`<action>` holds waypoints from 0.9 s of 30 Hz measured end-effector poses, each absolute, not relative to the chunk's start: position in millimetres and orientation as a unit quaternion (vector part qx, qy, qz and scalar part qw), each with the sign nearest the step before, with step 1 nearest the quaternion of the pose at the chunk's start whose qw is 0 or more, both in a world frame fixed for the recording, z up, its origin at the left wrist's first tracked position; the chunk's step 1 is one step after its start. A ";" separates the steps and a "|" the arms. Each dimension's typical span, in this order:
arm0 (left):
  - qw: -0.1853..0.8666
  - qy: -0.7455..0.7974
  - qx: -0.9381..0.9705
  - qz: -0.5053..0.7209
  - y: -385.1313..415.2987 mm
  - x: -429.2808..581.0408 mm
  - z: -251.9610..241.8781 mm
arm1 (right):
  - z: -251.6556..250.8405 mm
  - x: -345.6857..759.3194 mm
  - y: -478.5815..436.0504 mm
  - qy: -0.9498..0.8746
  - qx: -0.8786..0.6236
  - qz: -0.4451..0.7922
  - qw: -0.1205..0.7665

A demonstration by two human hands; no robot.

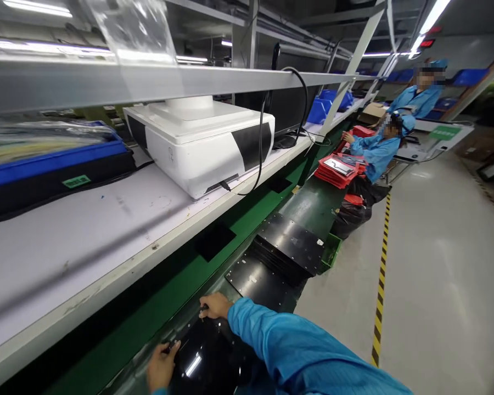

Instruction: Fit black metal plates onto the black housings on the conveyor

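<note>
Two hands grip a glossy black panel (pixel 208 356) at bottom centre: left hand (pixel 161 366) clutching its near edge, right hand (pixel 214 305) pinching the far edge. Stacked black plates (pixel 286 249) lie just beyond on the green bench (pixel 247 219). White machine (pixel 200 142) sits upper left; its label is unreadable.

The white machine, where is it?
In the head view, the white machine sits upper left of middle on the white shelf, right of the blue tray, above the green belt.
</note>
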State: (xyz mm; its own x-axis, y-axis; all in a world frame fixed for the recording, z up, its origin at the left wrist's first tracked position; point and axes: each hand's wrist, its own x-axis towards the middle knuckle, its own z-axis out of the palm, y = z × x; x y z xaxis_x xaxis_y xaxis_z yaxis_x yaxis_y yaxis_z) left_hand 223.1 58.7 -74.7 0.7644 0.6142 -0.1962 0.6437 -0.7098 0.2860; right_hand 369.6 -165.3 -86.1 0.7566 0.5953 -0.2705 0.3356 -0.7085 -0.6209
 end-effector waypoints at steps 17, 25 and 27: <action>0.080 0.602 0.793 0.046 20.5 -3.0 -14.4 | -104.8 223.8 -140.4 -0.307 -0.744 0.358 0.475; 0.278 0.445 0.816 0.244 -39.1 -60.2 44.3 | -63.7 164.9 -110.9 -0.299 -0.688 0.453 0.482; 0.361 0.402 0.788 0.295 -48.9 -65.1 54.5 | -58.0 166.4 -117.1 -0.230 -0.659 0.487 0.524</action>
